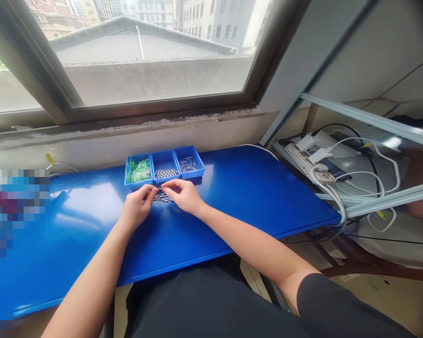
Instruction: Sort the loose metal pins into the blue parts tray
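My left hand point(137, 205) and my right hand point(185, 195) meet over a small pile of loose metal pins point(162, 196) on the blue table top point(254, 197). Their fingertips pinch together just above the pile, and whatever they hold is too small to make out. Directly behind my hands stands a blue three-compartment parts tray point(165, 153). Green small parts point(138, 170) fill its left compartment, short silver cylinders point(165, 174) lie in the middle one, and dark metal pins point(188, 164) lie in the right one.
The table's far side runs along a wall beneath a window point(151, 56). To the right, a white power strip point(305, 162) with plugged-in adapters and white cables point(373, 174) sits behind an aluminium frame bar point(370, 117). A pixelated patch point(14, 220) hides the table's left side.
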The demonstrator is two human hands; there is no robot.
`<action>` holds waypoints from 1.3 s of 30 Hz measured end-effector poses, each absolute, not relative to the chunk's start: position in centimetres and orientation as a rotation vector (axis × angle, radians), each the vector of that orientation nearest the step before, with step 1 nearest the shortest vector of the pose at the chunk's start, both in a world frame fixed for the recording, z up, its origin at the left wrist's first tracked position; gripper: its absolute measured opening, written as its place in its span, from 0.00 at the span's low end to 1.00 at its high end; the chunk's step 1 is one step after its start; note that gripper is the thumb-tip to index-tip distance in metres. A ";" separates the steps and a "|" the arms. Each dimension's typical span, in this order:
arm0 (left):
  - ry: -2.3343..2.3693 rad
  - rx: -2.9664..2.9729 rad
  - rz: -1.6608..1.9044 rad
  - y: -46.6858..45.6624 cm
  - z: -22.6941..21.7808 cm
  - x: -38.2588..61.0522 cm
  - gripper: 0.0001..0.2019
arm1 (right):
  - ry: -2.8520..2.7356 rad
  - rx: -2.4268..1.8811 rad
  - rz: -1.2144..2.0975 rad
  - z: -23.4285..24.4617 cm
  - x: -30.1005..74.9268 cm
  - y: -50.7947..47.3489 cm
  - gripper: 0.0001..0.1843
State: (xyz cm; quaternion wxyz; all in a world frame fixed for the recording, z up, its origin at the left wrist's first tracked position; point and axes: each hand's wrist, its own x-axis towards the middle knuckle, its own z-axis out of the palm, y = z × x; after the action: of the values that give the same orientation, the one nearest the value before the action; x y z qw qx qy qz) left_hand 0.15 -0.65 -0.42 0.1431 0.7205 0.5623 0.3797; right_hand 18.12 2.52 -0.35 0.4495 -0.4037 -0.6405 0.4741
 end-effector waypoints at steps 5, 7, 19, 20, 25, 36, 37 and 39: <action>1.609 2.069 1.118 -0.7 -0.4 0.3 0.11 | -1.564 -1.024 1.179 -0.3 18.1 2.6 0.09; 1.609 2.066 1.117 -0.7 -0.4 0.3 0.11 | -1.562 -1.028 1.187 -0.2 18.2 2.6 0.09; 1.585 2.056 1.107 -0.6 -0.7 0.2 0.12 | -1.574 -0.999 1.192 -0.4 18.1 2.6 0.09; 1.581 2.063 1.112 -0.6 -0.8 0.2 0.12 | -1.569 -0.995 1.197 -0.4 18.0 2.6 0.09; 1.612 2.071 1.098 -0.5 -0.7 0.1 0.13 | -1.583 -0.998 1.182 -0.4 17.9 2.4 0.09; 1.558 2.063 1.131 -0.6 -0.7 0.3 0.11 | -1.577 -0.991 1.190 -0.7 18.0 2.6 0.10; 1.565 2.065 1.122 -0.6 -0.7 0.2 0.11 | -1.578 -0.986 1.190 -0.7 17.9 2.6 0.10; 1.585 2.072 1.099 -0.6 -0.6 0.2 0.12 | -1.585 -0.981 1.188 -0.7 17.9 2.6 0.11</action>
State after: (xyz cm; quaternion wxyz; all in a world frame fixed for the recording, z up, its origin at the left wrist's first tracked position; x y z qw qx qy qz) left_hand 0.19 -0.59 -0.56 0.1546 0.7230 0.5533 0.3836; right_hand 17.88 2.59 -0.75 0.4490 -0.3966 -0.6407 0.4801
